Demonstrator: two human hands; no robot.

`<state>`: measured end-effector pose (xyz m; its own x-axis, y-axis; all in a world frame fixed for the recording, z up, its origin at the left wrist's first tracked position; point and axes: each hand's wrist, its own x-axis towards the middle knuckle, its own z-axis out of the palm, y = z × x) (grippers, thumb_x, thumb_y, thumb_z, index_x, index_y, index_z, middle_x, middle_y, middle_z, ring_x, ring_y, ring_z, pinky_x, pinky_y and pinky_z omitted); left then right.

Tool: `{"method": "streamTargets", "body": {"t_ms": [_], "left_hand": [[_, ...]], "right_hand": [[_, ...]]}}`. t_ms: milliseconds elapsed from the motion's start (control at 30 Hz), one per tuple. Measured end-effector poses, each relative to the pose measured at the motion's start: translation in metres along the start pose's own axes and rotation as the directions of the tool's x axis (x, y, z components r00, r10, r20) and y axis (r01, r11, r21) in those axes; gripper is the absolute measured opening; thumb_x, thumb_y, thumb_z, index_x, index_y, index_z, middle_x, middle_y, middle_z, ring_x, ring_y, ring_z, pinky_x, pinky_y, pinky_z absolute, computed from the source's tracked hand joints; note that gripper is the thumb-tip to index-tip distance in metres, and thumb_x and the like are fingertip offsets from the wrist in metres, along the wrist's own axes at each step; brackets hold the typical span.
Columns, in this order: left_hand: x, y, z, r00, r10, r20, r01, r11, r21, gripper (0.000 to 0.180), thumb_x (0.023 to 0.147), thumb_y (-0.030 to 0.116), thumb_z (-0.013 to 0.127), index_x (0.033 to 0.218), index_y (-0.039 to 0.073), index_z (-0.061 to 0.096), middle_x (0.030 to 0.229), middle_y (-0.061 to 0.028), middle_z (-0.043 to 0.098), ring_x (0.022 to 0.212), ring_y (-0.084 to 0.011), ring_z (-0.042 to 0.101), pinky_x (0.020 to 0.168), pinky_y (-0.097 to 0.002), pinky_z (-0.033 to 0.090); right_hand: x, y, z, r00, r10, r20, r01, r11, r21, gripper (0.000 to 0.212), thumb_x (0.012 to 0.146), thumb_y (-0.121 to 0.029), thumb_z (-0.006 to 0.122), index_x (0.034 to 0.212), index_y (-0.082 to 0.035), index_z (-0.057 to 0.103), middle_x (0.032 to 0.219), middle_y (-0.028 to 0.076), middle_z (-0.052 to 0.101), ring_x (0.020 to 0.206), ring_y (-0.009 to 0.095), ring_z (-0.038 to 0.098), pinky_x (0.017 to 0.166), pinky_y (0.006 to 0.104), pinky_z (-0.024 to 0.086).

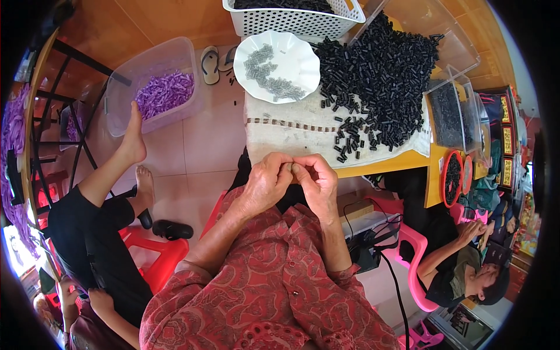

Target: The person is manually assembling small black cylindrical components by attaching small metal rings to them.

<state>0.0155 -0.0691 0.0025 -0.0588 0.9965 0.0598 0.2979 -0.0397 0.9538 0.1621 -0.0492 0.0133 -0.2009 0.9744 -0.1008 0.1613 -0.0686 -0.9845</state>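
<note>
My left hand [269,181] and my right hand [315,182] meet in front of my chest, at the near edge of the table. Thumbs and fingertips of both are pinched together at one spot. Whatever they pinch is too small or too hidden to name. Just beyond lies a pale cloth [280,137] with a dark checked stripe. On it, a white scalloped plate [312,70] carries many small clear pieces [268,67]. A large heap of short black tubes [385,76] spreads to the right, with loose ones nearest my right hand.
A white perforated basket [291,23] of black pieces stands behind the plate. Clear plastic boxes [452,111] sit at the right. On the floor at left is a tub [166,119] of purple pieces. One person [87,233] sits at left, another [466,274] at right.
</note>
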Motion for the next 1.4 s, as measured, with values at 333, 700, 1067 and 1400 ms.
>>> {"method": "streamTargets", "body": {"t_ms": [333,700,1067,1400], "left_hand": [[0.001,0.002,-0.003,0.999,0.052,0.001,-0.052,0.995,0.089,0.013,0.089,0.005,0.059,0.101,-0.001,0.057,0.089,-0.022,0.064,0.079,-0.0382,0.065,0.068,-0.0417,0.052],[0.003,0.006,-0.009,0.925,-0.304,0.229,0.372,0.844,-0.385,0.016,0.096,0.007,0.052,0.103,-0.006,0.058,0.084,-0.0075,0.063,0.062,-0.0095,0.059,0.055,-0.0247,0.052],[0.006,-0.003,-0.02,0.913,-0.188,0.363,0.362,0.783,-0.505,0.018,0.093,0.012,0.063,0.101,-0.004,0.06,0.085,-0.0058,0.065,0.065,-0.0079,0.06,0.057,-0.0238,0.053],[0.005,-0.007,-0.008,0.913,-0.256,0.318,0.4,0.722,-0.564,0.019,0.097,0.014,0.056,0.101,-0.004,0.057,0.079,-0.0039,0.06,0.06,-0.0066,0.056,0.054,-0.0241,0.053]], "right_hand": [[0.003,-0.001,0.005,0.999,0.018,-0.046,-0.016,0.999,0.045,0.005,0.089,0.002,0.059,0.094,0.002,0.061,0.082,0.003,0.061,0.069,0.006,0.057,0.061,0.021,0.047],[0.006,-0.006,0.003,0.996,-0.081,-0.02,0.083,0.995,0.06,0.011,0.087,0.009,0.059,0.094,0.001,0.059,0.092,0.002,0.055,0.077,0.006,0.055,0.071,0.0204,0.045],[0.002,-0.014,-0.004,0.997,0.074,0.038,-0.081,0.972,0.221,0.01,0.086,0.008,0.059,0.092,0.0,0.06,0.082,-0.002,0.057,0.072,0.002,0.052,0.064,0.0176,0.044],[0.004,-0.009,0.005,0.999,0.027,-0.017,-0.022,0.97,0.24,0.01,0.086,0.007,0.058,0.093,0.001,0.06,0.081,-0.001,0.057,0.07,0.004,0.054,0.06,0.0187,0.043]]}}
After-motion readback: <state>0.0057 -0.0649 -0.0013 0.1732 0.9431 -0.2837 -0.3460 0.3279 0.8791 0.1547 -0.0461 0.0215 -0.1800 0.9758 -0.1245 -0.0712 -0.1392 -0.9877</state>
